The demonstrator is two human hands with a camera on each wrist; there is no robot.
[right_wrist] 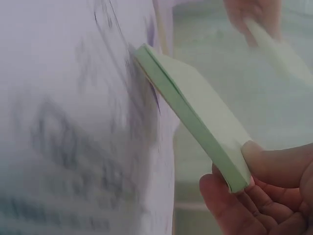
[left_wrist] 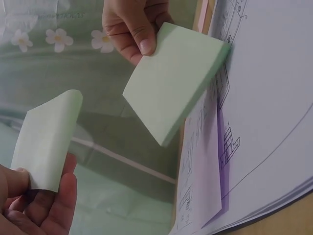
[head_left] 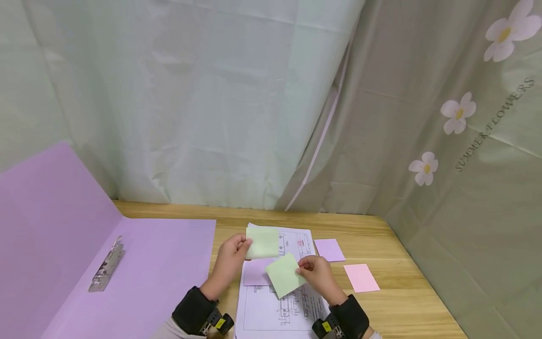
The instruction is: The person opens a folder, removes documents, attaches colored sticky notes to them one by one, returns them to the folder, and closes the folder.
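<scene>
My left hand (head_left: 231,254) pinches a light green sticky note (head_left: 263,241) by its left edge; the left wrist view shows the sheet curling over at one side. Lower and to the right, my right hand (head_left: 318,274) grips a green sticky note pad (head_left: 284,277) between thumb and fingers, tilted cornerwise. The pad's thick edge (right_wrist: 186,117) shows in the right wrist view. Both green pieces are held above a stack of printed drawings (head_left: 258,306). A purple sticky note (head_left: 255,273) lies on the top sheet, partly hidden behind the green pad.
Right of the stack, a purple sticky pad (head_left: 329,250) and a pink one (head_left: 362,278) lie on the wooden table (head_left: 398,301). At left lies an open purple folder (head_left: 169,263) with a metal clip (head_left: 107,266), its cover raised. Curtains (head_left: 211,103) hang behind.
</scene>
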